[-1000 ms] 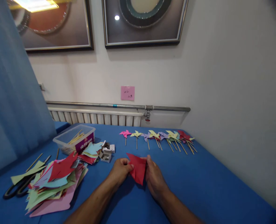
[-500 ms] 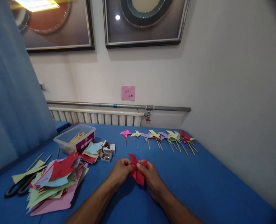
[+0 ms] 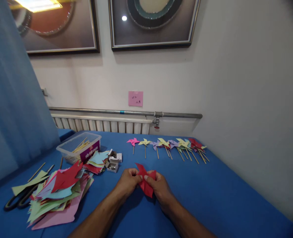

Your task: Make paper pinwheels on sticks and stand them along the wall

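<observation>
A red paper square (image 3: 146, 186), cut and partly folded, is held just above the blue table (image 3: 210, 195) by both hands. My left hand (image 3: 128, 181) pinches its left side with closed fingers. My right hand (image 3: 158, 187) pinches a corner folded in toward the middle. A row of finished paper pinwheels on sticks (image 3: 169, 147) lies beyond the hands, near the wall.
A heap of coloured cut paper (image 3: 58, 195) lies left of the hands, with black scissors (image 3: 18, 200) partly under it. A clear plastic tub of wooden sticks (image 3: 79, 150) and small boxes of pins (image 3: 114, 162) stand behind the heap. Loose sticks lie at far left.
My right hand has folded the red paper's right corner in toward the centre; the sheet looks smaller and more bunched. My left hand has stayed put.
</observation>
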Action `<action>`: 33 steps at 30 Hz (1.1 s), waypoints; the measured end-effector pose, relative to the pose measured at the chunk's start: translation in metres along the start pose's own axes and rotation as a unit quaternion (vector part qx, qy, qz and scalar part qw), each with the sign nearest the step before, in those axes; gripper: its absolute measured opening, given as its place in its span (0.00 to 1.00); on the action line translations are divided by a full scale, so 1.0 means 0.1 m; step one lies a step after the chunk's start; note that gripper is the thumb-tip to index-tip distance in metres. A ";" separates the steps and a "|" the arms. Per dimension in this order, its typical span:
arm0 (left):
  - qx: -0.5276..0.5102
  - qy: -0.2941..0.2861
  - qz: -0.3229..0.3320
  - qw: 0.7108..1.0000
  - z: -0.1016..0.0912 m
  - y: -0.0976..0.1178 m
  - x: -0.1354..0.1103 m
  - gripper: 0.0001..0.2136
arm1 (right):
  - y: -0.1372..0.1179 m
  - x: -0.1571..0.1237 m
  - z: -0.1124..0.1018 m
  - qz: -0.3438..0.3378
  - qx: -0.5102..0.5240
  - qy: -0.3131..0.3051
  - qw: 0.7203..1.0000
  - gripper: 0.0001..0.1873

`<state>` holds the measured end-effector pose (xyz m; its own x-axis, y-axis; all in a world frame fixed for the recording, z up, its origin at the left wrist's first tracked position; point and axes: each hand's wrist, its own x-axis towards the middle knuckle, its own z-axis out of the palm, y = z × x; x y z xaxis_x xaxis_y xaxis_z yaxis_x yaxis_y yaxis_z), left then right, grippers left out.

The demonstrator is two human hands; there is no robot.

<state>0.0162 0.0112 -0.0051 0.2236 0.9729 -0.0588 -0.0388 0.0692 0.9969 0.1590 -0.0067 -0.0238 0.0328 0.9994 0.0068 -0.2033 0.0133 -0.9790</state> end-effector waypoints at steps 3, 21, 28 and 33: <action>-0.007 -0.003 -0.002 1.000 0.00 0.00 0.00 0.12 | 0.01 0.00 -0.01 0.000 -0.015 0.003 1.000 0.21; -0.019 0.023 0.007 1.000 -0.01 0.04 -0.01 0.13 | 0.01 0.02 -0.02 -0.025 -0.005 -0.001 1.000 0.21; -0.040 0.072 -0.020 0.996 -0.14 0.09 0.02 0.12 | -0.10 -0.01 -0.06 -0.104 -0.027 -0.056 0.993 0.28; -0.030 0.082 -0.021 0.996 -0.19 0.08 0.04 0.12 | -0.16 -0.08 -0.05 -0.123 -0.138 -0.103 0.977 0.14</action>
<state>-0.0016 0.0199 0.0018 0.0635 0.9915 -0.1135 -0.0922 0.1191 0.9886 0.1664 -0.0147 -0.0096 -0.1564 0.9525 0.2611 0.0590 0.2729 -0.9602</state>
